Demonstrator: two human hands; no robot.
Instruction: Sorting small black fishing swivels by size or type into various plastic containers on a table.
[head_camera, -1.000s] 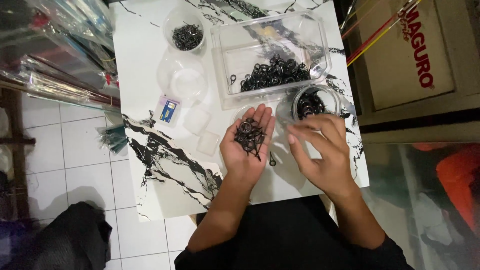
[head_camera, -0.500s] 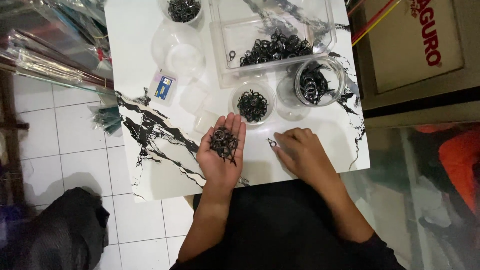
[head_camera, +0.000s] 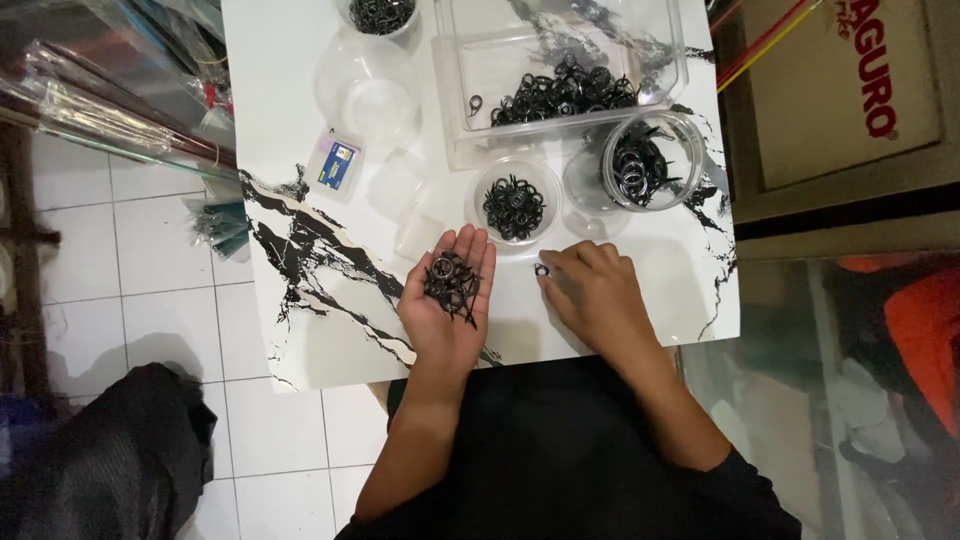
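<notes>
My left hand (head_camera: 446, 300) lies palm up over the marble-patterned table (head_camera: 300, 120), cupping a small heap of black metal rings (head_camera: 451, 280). My right hand (head_camera: 592, 295) rests palm down beside it, its fingertips pinching a single black ring (head_camera: 541, 269) at the table surface. Just beyond the hands stands a small round clear cup (head_camera: 513, 205) holding more black rings. To its right is a clear jar (head_camera: 648, 162) with rings inside.
A large clear rectangular tub (head_camera: 560, 70) with a pile of rings sits at the back. Another small cup of rings (head_camera: 378, 14), empty clear lids (head_camera: 366, 90), a small blue-labelled box (head_camera: 335, 164) and plastic-wrapped rods (head_camera: 110, 110) lie left. White tiled floor lies below.
My left hand drew back toward me from over the small cup. My right hand dropped to the table and closed its fingertips on the loose ring lying there.
</notes>
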